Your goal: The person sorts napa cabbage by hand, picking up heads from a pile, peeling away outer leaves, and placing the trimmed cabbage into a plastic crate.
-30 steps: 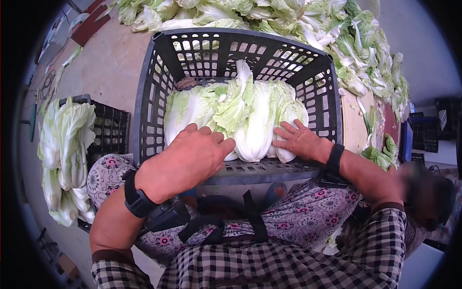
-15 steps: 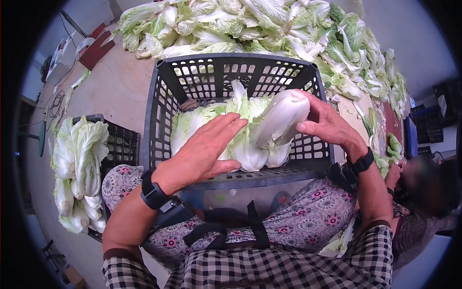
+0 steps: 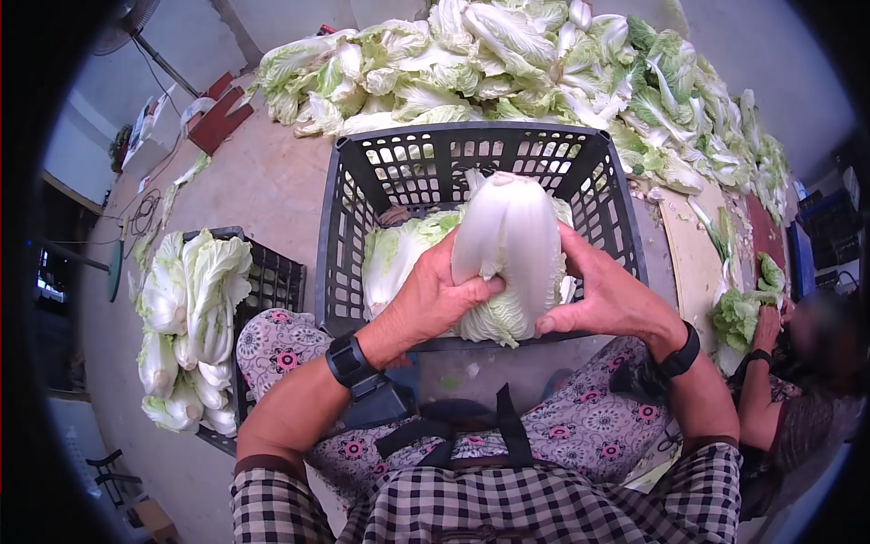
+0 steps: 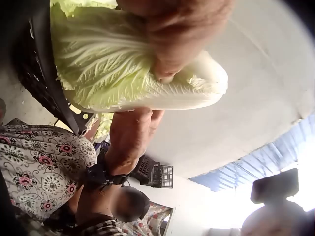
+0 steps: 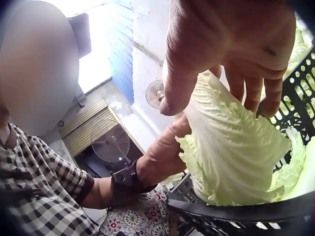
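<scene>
A napa cabbage is held up over the near side of a black plastic crate, its white base upward and its leafy end down. My left hand grips it from the left, thumb across the front, as the left wrist view also shows. On the other side my right hand holds it between thumb and fingers; in the right wrist view those fingers reach round the pale leaves. More napa cabbages lie in the crate behind, partly hidden by the held one.
A big heap of cabbages lies beyond the crate. To the left stands a second crate with several cabbages piled on it. At the right, another person handles a leafy cabbage near a board.
My right hand lifted a cabbage from the right of the crate and brought it toward the middle. My left hand came off the crate's cabbages and took hold of the lifted one.
</scene>
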Action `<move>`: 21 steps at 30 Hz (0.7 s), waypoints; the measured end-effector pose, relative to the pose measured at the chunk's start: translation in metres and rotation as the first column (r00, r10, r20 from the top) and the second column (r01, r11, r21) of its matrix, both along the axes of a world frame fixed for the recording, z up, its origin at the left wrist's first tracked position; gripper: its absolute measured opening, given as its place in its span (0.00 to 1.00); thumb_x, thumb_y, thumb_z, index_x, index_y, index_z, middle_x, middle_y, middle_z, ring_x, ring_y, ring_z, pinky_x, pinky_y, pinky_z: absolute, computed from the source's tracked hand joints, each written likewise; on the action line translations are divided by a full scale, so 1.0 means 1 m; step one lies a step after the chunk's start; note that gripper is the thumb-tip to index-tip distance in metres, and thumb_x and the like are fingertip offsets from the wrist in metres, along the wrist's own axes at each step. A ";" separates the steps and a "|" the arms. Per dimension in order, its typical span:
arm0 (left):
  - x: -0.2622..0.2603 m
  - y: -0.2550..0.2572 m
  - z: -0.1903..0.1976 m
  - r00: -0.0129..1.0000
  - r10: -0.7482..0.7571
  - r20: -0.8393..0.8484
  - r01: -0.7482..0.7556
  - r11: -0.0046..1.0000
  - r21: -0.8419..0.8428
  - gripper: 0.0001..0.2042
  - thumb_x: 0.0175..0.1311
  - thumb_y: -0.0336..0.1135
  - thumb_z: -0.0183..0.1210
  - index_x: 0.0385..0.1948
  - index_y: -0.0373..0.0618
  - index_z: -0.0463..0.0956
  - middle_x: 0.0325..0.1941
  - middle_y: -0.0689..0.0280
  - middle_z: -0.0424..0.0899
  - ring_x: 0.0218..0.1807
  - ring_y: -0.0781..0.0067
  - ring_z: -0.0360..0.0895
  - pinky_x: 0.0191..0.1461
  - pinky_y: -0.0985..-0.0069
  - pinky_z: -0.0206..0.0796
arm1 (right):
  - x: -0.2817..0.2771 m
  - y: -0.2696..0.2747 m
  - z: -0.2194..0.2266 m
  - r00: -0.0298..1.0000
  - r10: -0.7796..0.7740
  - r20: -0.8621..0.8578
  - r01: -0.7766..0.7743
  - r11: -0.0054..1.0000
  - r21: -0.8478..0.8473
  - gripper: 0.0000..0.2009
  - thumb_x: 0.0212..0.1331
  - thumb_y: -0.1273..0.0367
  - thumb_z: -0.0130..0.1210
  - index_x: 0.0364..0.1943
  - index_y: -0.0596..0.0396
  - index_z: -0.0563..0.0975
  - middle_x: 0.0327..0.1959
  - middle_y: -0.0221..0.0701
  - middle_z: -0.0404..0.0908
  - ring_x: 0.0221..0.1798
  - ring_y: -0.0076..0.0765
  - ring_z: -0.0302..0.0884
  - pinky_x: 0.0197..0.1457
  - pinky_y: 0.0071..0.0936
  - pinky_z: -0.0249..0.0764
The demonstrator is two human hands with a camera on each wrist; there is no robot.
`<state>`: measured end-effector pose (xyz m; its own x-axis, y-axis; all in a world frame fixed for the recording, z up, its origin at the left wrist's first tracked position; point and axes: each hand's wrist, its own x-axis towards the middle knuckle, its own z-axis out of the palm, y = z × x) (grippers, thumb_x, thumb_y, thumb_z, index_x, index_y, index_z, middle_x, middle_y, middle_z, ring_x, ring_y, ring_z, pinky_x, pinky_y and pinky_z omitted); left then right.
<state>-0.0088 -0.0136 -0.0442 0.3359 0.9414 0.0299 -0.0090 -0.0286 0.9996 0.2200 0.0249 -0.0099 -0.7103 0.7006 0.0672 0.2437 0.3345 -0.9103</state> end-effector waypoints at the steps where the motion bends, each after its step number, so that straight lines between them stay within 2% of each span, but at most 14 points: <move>1: 0.000 0.001 -0.001 1.000 -0.003 0.023 0.004 0.998 -0.058 0.27 0.58 0.30 0.61 0.60 0.42 0.63 0.53 0.65 0.76 0.55 0.75 0.71 0.60 0.74 0.62 | -0.002 -0.003 0.000 0.999 -0.036 0.024 0.037 0.997 -0.063 0.46 0.45 0.56 0.68 0.67 0.58 0.54 0.60 0.43 0.68 0.62 0.39 0.67 0.64 0.34 0.63; 2: -0.001 0.002 0.000 1.000 -0.027 0.001 0.027 0.998 -0.060 0.27 0.61 0.34 0.59 0.61 0.39 0.60 0.55 0.62 0.74 0.56 0.73 0.70 0.61 0.74 0.61 | -0.003 -0.004 -0.001 0.996 -0.070 0.049 0.076 0.989 -0.125 0.46 0.46 0.56 0.67 0.67 0.59 0.54 0.59 0.43 0.69 0.61 0.39 0.68 0.63 0.33 0.63; 5: -0.001 0.003 -0.006 0.989 -0.042 0.145 0.059 0.991 -0.117 0.30 0.61 0.39 0.58 0.62 0.37 0.57 0.58 0.59 0.71 0.58 0.70 0.68 0.61 0.73 0.61 | -0.002 0.000 -0.022 0.978 -0.153 -0.144 0.092 0.929 -0.358 0.42 0.51 0.57 0.63 0.66 0.61 0.54 0.58 0.43 0.70 0.58 0.36 0.69 0.61 0.33 0.66; 6: -0.001 0.004 -0.007 0.985 -0.031 0.169 0.055 0.989 -0.141 0.32 0.61 0.41 0.57 0.63 0.35 0.54 0.59 0.57 0.68 0.59 0.69 0.67 0.62 0.72 0.61 | -0.002 0.003 -0.029 0.971 -0.153 -0.186 0.076 0.928 -0.365 0.39 0.54 0.58 0.61 0.66 0.61 0.55 0.56 0.43 0.71 0.55 0.33 0.72 0.57 0.30 0.69; 10: 0.001 0.007 -0.002 0.954 0.030 0.298 0.047 0.967 -0.249 0.29 0.63 0.38 0.56 0.62 0.35 0.54 0.59 0.57 0.69 0.60 0.69 0.68 0.62 0.71 0.62 | -0.002 0.008 -0.030 0.940 -0.196 -0.279 0.024 0.854 -0.520 0.38 0.56 0.60 0.60 0.65 0.63 0.54 0.53 0.42 0.73 0.52 0.30 0.74 0.53 0.25 0.71; 13: 0.002 0.006 -0.004 0.927 0.070 0.368 0.046 0.954 -0.295 0.27 0.65 0.37 0.55 0.62 0.36 0.55 0.59 0.57 0.69 0.60 0.68 0.69 0.63 0.70 0.64 | -0.002 0.007 -0.027 0.954 -0.212 -0.213 0.061 0.830 -0.555 0.42 0.53 0.57 0.62 0.66 0.63 0.52 0.55 0.44 0.72 0.55 0.34 0.72 0.57 0.29 0.69; 16: 0.001 0.006 -0.004 0.894 0.096 0.438 0.092 0.917 -0.389 0.27 0.65 0.36 0.54 0.62 0.36 0.54 0.59 0.57 0.69 0.59 0.67 0.69 0.63 0.68 0.64 | -0.001 0.006 -0.025 0.966 -0.205 -0.159 0.084 0.826 -0.557 0.46 0.50 0.55 0.64 0.68 0.63 0.50 0.58 0.47 0.69 0.59 0.38 0.69 0.61 0.32 0.66; 19: 0.002 0.006 -0.003 0.884 0.152 0.442 0.075 0.888 -0.455 0.27 0.65 0.34 0.53 0.62 0.36 0.53 0.60 0.57 0.68 0.60 0.66 0.69 0.63 0.68 0.64 | -0.001 0.004 -0.041 0.971 -0.154 -0.185 0.076 0.926 -0.369 0.49 0.46 0.56 0.65 0.68 0.63 0.49 0.60 0.49 0.67 0.62 0.42 0.66 0.63 0.33 0.63; 21: 0.002 0.006 -0.006 0.927 0.126 0.352 0.044 0.899 -0.435 0.27 0.63 0.31 0.52 0.63 0.35 0.53 0.60 0.56 0.68 0.60 0.66 0.69 0.63 0.68 0.64 | 0.000 0.005 -0.046 0.982 -0.179 -0.064 0.157 0.954 -0.257 0.46 0.47 0.59 0.64 0.67 0.63 0.50 0.59 0.48 0.68 0.60 0.41 0.67 0.62 0.32 0.64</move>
